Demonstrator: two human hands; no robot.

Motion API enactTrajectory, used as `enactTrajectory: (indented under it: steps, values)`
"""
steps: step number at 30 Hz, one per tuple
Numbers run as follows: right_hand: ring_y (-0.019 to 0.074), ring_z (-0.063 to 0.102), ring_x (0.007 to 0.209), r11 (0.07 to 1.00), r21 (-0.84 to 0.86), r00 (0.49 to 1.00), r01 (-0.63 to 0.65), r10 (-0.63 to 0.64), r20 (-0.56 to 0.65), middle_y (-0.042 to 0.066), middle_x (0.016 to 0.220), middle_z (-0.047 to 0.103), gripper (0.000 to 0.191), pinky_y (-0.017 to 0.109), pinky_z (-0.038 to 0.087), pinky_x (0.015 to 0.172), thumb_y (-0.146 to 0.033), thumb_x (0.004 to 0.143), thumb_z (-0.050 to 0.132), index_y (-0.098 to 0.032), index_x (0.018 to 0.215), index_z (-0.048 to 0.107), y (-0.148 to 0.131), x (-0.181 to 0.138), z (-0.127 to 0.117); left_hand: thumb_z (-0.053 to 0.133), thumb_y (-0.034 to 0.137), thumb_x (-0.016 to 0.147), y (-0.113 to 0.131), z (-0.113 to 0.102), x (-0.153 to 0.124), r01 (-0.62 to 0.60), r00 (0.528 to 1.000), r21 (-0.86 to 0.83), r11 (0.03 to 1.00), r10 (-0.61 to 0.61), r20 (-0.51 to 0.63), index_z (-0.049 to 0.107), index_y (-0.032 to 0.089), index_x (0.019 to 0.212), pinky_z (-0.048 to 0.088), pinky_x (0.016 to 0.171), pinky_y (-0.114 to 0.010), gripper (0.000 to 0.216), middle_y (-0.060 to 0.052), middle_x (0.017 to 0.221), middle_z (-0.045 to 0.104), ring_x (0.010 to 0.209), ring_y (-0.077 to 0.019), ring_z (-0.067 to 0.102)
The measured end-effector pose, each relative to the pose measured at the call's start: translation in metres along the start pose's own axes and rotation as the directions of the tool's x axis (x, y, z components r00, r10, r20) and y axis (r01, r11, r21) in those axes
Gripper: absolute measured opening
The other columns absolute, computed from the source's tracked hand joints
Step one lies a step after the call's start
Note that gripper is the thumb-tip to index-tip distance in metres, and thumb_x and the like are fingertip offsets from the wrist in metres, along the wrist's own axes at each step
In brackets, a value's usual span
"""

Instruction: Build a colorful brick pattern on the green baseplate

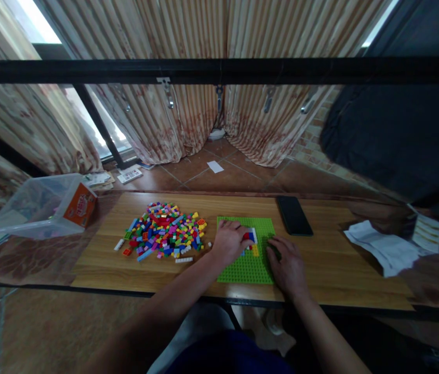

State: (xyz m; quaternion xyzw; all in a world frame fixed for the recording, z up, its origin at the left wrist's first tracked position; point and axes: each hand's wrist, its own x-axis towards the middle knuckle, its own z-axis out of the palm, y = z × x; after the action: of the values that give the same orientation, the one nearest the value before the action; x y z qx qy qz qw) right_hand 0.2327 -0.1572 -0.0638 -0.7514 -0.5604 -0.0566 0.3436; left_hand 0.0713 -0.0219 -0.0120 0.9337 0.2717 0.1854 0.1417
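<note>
A black phone (294,215) lies just beyond my right hand. Crumpled white paper (383,249) sits far right; a clear plastic tub (36,208) far left.

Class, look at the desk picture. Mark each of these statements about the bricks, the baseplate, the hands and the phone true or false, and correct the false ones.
1. Both hands rest on the green baseplate. True.
2. The loose brick pile lies right of the baseplate. False: it lies left.
3. The black phone lies flat on the desk. True.
4. The left hand holds the phone. False: it is at the small brick build.
</note>
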Motion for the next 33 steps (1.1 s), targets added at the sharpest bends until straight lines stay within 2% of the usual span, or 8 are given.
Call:
enactTrajectory:
  steps: [6,12,18,23,27,33]
  values:
    - [0.0265,0.056,0.107,1.0,0.002,1.0,0.005,-0.005,-0.003,0.014,0.114,0.065,0.032,0.046,0.046,0.094,-0.038,0.092,0.047,-0.016,0.106,0.067,0.002,-0.001,0.002,0.056,0.051,0.086,0.001,0.003,-0.005,0.048,0.996,-0.028,0.998,-0.05,-0.073,0.071,0.025,0.102,0.035,0.09,-0.042,0.034,-0.005,0.091,0.065,0.092,-0.0221,0.055]
    - [0.0261,0.056,0.107,1.0,-0.007,1.0,0.014,-0.014,-0.016,0.014,0.113,0.065,0.032,0.045,0.047,0.094,-0.037,0.092,0.048,-0.015,0.105,0.067,0.003,-0.001,0.003,0.059,0.052,0.085,0.0,0.009,-0.007,0.108,0.985,-0.109,0.988,-0.122,-0.124,0.072,0.03,0.101,0.035,0.088,-0.041,0.031,-0.003,0.089,0.066,0.09,-0.0207,0.055]
    - [0.0257,0.056,0.107,1.0,-0.007,1.0,0.018,-0.018,-0.017,0.014,0.113,0.065,0.031,0.044,0.047,0.094,-0.037,0.092,0.048,-0.016,0.106,0.067,0.004,-0.001,0.003,0.061,0.049,0.084,-0.004,0.009,-0.009,0.082,0.989,-0.119,0.99,-0.095,-0.109,0.07,0.031,0.107,0.035,0.09,-0.041,0.03,-0.002,0.094,0.065,0.094,-0.0208,0.054]
    - [0.0257,0.056,0.107,1.0,0.0,1.0,0.017,-0.017,-0.016,0.013,0.113,0.065,0.031,0.044,0.047,0.094,-0.037,0.092,0.049,-0.016,0.106,0.067,0.004,-0.002,0.003,0.069,0.043,0.079,-0.006,0.004,-0.016,0.091,0.993,-0.074,0.993,-0.096,-0.069,0.062,0.025,0.118,0.037,0.093,-0.042,0.045,-0.005,0.104,0.063,0.102,-0.024,0.053]
    - [0.026,0.056,0.107,1.0,0.0,1.0,0.01,-0.01,-0.015,0.014,0.114,0.064,0.031,0.045,0.047,0.094,-0.037,0.091,0.049,-0.016,0.106,0.067,0.003,-0.001,0.002,0.063,0.034,0.084,0.0,-0.003,-0.029,0.091,0.993,-0.039,0.995,-0.093,-0.074,0.056,0.024,0.125,0.037,0.096,-0.044,0.043,-0.007,0.116,0.059,0.108,-0.0248,0.05]
    - [0.026,0.056,0.106,1.0,-0.006,1.0,0.013,-0.013,-0.022,0.014,0.113,0.065,0.031,0.045,0.048,0.093,-0.036,0.092,0.049,-0.016,0.105,0.067,0.002,-0.001,0.002,0.057,0.038,0.088,0.016,-0.008,-0.041,0.056,0.998,0.097,0.994,-0.056,-0.001,0.051,0.028,0.13,0.034,0.102,-0.05,0.044,-0.008,0.129,0.051,0.116,-0.0267,0.046]
